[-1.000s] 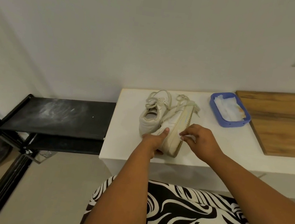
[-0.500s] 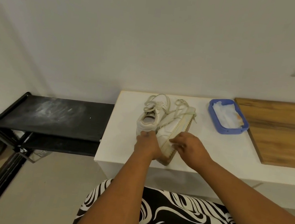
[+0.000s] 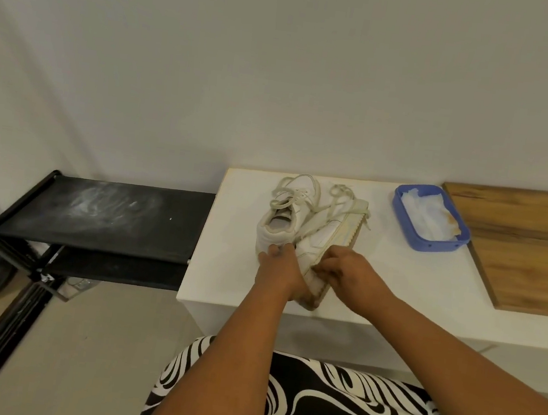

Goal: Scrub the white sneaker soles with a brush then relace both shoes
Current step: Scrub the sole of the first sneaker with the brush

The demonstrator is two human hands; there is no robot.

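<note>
A plain matte white wall (image 3: 282, 70) fills the space beyond both hands, and below it runs the white counter (image 3: 223, 270), a smooth slab with a square front edge. To the left of the grip, a black metal shoe rack (image 3: 102, 217) has a flat shelf smeared with pale dust, touching or just beside the counter's end. To the right of the grip lies a wood-grain board (image 3: 529, 252), brown and flat on the counter. Near the viewer, under the forearms, is cloth in a swirling black-and-white print (image 3: 327, 407). Between the board and the shoes sits a blue plastic tray (image 3: 402, 219), rectangular with rounded corners, holding crumpled white wipes (image 3: 427, 215), one stained orange at a corner. Two white sneakers rest together on the counter: the upright sneaker (image 3: 281, 222) has smooth leather-like panels, a padded heel and loose flat laces, while the tipped sneaker (image 3: 326, 245) leans against it on its side, its ribbed tan-edged sole facing right. The left hand (image 3: 278, 270) reaches forward with a straight forearm, its fingers curled round the heel end of the tipped sneaker, touching the upright one. The right hand (image 3: 347, 271) comes in from the right, fingers bent onto the sole edge of the tipped sneaker; whether it pinches something small there cannot be told.
</note>
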